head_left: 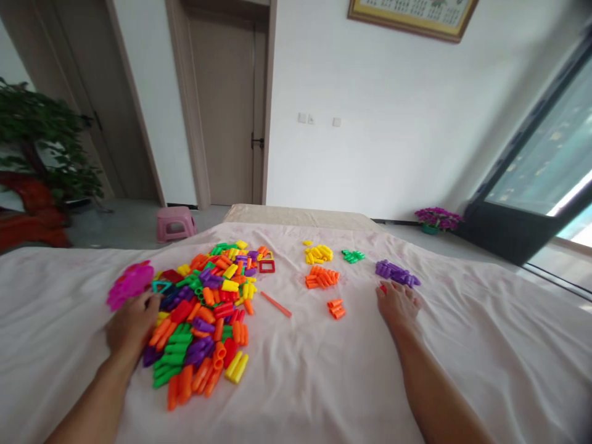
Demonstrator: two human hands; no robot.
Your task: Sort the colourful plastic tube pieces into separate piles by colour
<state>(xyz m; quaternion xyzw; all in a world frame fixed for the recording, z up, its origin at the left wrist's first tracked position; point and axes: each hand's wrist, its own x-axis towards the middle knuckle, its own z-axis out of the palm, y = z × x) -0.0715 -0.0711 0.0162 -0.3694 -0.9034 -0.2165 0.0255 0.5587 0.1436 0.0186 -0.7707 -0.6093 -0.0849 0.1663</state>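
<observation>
My left hand [133,324] is at the left edge of a heaped pile of coloured plastic tube blocks [208,302]. Its fingers curl in against the pile, beside a teal triangle frame [161,286] and a bright pink piece [132,285]; what they hold, if anything, is hidden. On the right, my right hand [398,303] rests palm down with its fingers stretched out. Bits of red block [383,288] show at its fingertips, mostly covered by the hand. Just beyond those fingers lies a group of purple blocks [396,273].
Between the hands are sorted groups of yellow blocks [319,253], green blocks [353,256] and orange blocks [322,277], plus a smaller orange group [336,309]. A thin orange-red stick [276,304] lies beside the pile. A wrinkled pale cloth [314,382] covers the table.
</observation>
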